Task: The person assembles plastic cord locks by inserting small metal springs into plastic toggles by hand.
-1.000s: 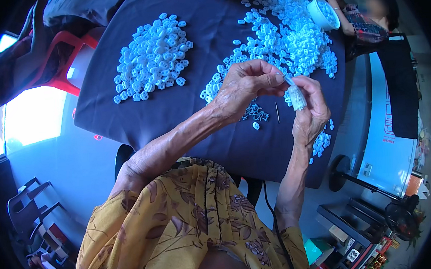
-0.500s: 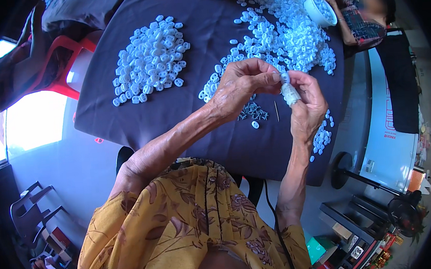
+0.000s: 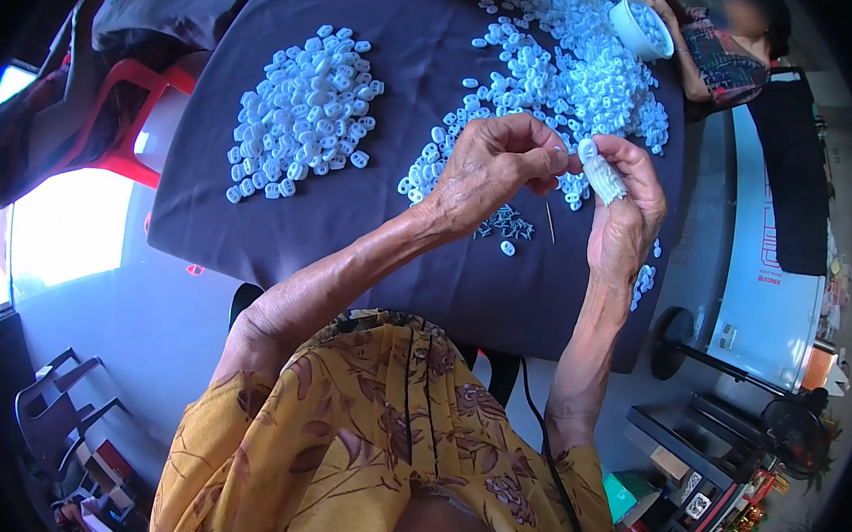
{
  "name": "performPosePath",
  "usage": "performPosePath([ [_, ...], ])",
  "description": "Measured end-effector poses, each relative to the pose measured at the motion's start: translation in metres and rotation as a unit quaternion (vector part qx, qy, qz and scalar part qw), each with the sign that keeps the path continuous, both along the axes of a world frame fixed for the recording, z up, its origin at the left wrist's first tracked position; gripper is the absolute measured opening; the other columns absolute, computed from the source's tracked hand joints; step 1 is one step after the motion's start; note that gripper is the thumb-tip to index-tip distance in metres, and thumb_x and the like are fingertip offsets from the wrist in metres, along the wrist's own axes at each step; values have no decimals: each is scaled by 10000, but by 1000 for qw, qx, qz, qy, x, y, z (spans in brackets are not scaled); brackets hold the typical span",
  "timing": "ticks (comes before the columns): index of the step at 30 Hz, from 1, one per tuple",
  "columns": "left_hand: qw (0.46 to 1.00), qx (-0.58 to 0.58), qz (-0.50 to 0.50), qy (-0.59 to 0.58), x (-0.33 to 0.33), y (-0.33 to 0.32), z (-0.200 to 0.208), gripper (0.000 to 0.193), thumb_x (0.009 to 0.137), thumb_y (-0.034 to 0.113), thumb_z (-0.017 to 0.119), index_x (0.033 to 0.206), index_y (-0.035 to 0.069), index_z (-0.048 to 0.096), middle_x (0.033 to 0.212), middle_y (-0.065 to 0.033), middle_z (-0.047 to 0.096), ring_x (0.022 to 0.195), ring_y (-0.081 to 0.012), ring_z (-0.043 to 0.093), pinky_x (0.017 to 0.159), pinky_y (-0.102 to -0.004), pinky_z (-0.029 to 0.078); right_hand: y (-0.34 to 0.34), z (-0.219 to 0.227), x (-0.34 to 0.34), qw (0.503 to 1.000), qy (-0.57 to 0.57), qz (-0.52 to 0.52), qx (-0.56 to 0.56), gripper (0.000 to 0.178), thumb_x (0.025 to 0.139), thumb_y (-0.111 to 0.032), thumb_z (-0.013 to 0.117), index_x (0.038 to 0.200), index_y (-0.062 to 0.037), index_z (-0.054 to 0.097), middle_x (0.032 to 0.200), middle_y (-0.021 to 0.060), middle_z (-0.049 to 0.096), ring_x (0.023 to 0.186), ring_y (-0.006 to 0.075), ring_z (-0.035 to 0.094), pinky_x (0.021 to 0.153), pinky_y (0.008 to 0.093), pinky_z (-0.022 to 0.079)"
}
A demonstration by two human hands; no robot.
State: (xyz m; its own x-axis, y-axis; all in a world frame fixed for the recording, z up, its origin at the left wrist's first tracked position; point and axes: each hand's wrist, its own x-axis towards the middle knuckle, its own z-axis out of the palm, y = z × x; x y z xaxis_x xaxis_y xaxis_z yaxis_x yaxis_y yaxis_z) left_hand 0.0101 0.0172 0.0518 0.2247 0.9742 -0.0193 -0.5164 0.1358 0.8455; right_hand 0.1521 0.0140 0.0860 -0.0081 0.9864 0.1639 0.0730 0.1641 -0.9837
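Over the near part of the table, my right hand (image 3: 627,198) pinches a small white oval plastic piece (image 3: 588,148) between thumb and fingers. That thumb wears a whitish wrap (image 3: 605,182). Just left of it, my left hand (image 3: 498,167) is closed, its thumb and fingertips pressed together; whatever they hold is too small to make out. Below my left hand lie a small heap of short dark pins (image 3: 508,223), a thin needle-like stick (image 3: 549,222) and a single white piece (image 3: 508,247).
Dark cloth covers the table (image 3: 365,241). One heap of white pieces (image 3: 302,112) lies left, a larger heap (image 3: 601,91) far right. A white tub (image 3: 641,29) stands by another person (image 3: 722,48). A red chair (image 3: 124,119) is at the left, a fan (image 3: 798,428) lower right.
My right hand has shifted right with the white piece, away from my left hand. The fingertips of both hands were together at the piece before; now a gap shows.
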Motion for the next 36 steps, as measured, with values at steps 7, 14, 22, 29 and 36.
performPosePath([
  [7, 999, 16, 5, 39, 0, 1, -1, 124, 786, 131, 602, 795, 7, 603, 698, -49, 608, 622, -85, 548, 574, -230, 455, 3, -3, 0, 999, 40, 10, 25, 165, 760, 28, 557, 922, 33, 583, 805, 63, 595, 731, 123, 586, 694, 222, 452],
  [14, 997, 24, -7, 77, 0, 2, -1, 104, 794, 106, 598, 802, 2, 592, 708, -53, 605, 620, -88, 547, 578, -228, 457, 1, -3, 1, 1000, -8, 1, 19, 235, 722, 16, 503, 944, 51, 570, 857, 81, 578, 799, 134, 559, 760, 242, 427],
  [22, 997, -3, -13, 76, 1, 2, -4, 111, 791, 112, 601, 799, 2, 594, 704, -55, 607, 613, -88, 551, 581, -234, 460, 1, -9, 5, 999, -40, -3, 9, 236, 723, 40, 484, 945, 61, 561, 871, 90, 567, 822, 142, 551, 794, 253, 419],
  [29, 998, -15, -12, 57, 5, 2, -5, 131, 792, 137, 607, 796, 7, 591, 718, -58, 618, 617, -88, 550, 591, -235, 456, 5, -17, 10, 1000, 15, 14, 5, 247, 721, 45, 469, 946, 46, 572, 866, 79, 579, 808, 127, 554, 771, 244, 431],
  [36, 996, -3, 10, 89, 6, 1, -9, 128, 756, 130, 615, 741, 3, 604, 638, -47, 593, 557, -77, 526, 504, -218, 425, 4, -22, 11, 1000, 24, 8, -16, 328, 672, 40, 391, 953, 65, 558, 906, 101, 571, 846, 149, 544, 822, 269, 410],
])
